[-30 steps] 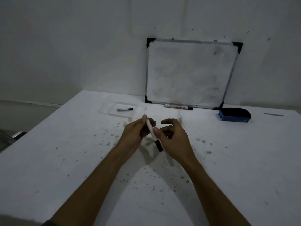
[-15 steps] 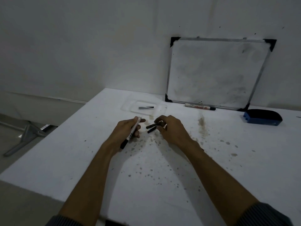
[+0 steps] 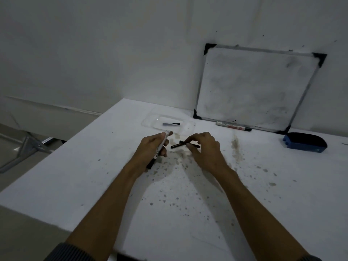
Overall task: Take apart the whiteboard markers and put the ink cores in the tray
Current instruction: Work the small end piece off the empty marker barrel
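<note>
My left hand (image 3: 153, 147) is closed around a white marker barrel (image 3: 160, 147) that slants from the fingertips down towards the wrist, black end low. My right hand (image 3: 205, 149) pinches two thin black pieces (image 3: 178, 145), apparently the ink core and a cap; their left ends stick out between my hands. Just beyond them lies the clear plastic tray (image 3: 148, 120), and a grey-and-black piece (image 3: 171, 124) rests inside it. A whole marker (image 3: 233, 126) with red print lies at the foot of the whiteboard.
A small whiteboard (image 3: 256, 89) leans on the wall at the back right. A blue eraser (image 3: 305, 142) sits to its right. The white table (image 3: 94, 166) is speckled with dark stains; its left edge drops to the floor, where a metal frame (image 3: 24, 153) shows.
One second ago both hands held one marker together. They have since drawn apart: the left keeps the white barrel, the right holds the black pieces. The camera has swung left.
</note>
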Action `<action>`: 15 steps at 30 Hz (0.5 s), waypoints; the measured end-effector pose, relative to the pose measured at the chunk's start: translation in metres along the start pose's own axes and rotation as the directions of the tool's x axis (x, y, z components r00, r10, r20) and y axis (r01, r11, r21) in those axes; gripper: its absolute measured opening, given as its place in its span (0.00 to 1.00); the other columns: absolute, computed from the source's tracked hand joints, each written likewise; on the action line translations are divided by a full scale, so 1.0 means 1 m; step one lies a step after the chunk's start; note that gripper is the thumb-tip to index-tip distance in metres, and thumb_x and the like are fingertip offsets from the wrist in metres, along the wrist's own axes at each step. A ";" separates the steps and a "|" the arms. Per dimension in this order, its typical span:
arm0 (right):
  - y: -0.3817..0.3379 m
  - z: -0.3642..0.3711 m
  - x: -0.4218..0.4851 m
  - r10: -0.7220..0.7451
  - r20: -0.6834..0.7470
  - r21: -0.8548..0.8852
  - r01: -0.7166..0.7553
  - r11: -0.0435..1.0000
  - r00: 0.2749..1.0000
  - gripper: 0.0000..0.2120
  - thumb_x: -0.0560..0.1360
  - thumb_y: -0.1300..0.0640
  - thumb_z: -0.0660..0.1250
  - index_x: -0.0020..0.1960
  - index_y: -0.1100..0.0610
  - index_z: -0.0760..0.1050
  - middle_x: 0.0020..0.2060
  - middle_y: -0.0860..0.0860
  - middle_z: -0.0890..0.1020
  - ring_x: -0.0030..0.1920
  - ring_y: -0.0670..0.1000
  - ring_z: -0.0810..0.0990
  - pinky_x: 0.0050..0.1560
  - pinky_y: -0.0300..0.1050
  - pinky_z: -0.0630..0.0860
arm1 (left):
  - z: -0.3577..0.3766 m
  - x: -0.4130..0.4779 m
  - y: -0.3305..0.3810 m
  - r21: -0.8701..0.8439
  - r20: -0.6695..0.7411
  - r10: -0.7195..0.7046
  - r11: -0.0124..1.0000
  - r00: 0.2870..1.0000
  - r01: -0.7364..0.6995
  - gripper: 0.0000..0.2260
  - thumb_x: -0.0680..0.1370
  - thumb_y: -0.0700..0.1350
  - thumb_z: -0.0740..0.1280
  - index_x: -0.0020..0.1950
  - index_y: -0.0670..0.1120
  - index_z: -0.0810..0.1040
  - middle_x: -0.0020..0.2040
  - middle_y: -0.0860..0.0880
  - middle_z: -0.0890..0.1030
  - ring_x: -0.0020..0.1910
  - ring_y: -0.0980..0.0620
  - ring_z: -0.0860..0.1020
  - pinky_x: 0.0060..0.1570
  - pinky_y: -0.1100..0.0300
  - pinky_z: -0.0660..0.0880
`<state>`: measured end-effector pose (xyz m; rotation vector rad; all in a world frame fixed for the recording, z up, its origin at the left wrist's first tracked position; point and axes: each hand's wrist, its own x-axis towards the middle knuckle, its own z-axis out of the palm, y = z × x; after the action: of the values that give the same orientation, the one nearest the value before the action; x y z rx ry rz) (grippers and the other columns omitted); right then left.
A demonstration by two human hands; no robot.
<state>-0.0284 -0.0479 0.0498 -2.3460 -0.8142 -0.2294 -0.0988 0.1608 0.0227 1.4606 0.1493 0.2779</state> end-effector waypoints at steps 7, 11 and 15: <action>0.041 -0.062 -0.027 0.114 -0.113 0.271 -0.080 0.959 0.987 0.07 0.83 0.50 0.63 0.58 0.48 0.78 0.46 0.40 0.82 0.49 0.34 0.79 0.43 0.24 0.72 | 0.086 0.007 0.013 0.020 0.202 -0.034 0.999 0.979 0.031 0.17 0.76 0.62 0.72 0.55 0.53 0.89 0.42 0.50 0.81 0.30 0.54 0.73 0.29 0.60 0.72; 0.071 -0.075 -0.039 0.264 -0.246 0.347 -0.170 0.923 0.933 0.12 0.85 0.48 0.58 0.58 0.50 0.79 0.43 0.46 0.83 0.44 0.45 0.81 0.42 0.39 0.74 | 0.139 0.019 0.019 0.012 0.226 -0.044 0.999 0.973 0.043 0.27 0.71 0.67 0.76 0.54 0.44 0.88 0.41 0.48 0.80 0.30 0.52 0.74 0.28 0.59 0.70; 0.093 -0.070 -0.053 0.400 -0.256 0.522 -0.222 0.824 0.880 0.12 0.84 0.50 0.62 0.61 0.52 0.81 0.49 0.49 0.85 0.49 0.49 0.84 0.53 0.44 0.81 | 0.157 0.025 0.006 0.057 0.208 -0.075 0.996 0.975 0.064 0.23 0.73 0.66 0.76 0.49 0.46 0.87 0.39 0.46 0.82 0.30 0.48 0.76 0.29 0.59 0.72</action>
<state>-0.0112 -0.1744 0.0384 -1.8485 -0.2481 -0.2637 -0.0331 0.0181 0.0470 1.5212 0.0356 0.0617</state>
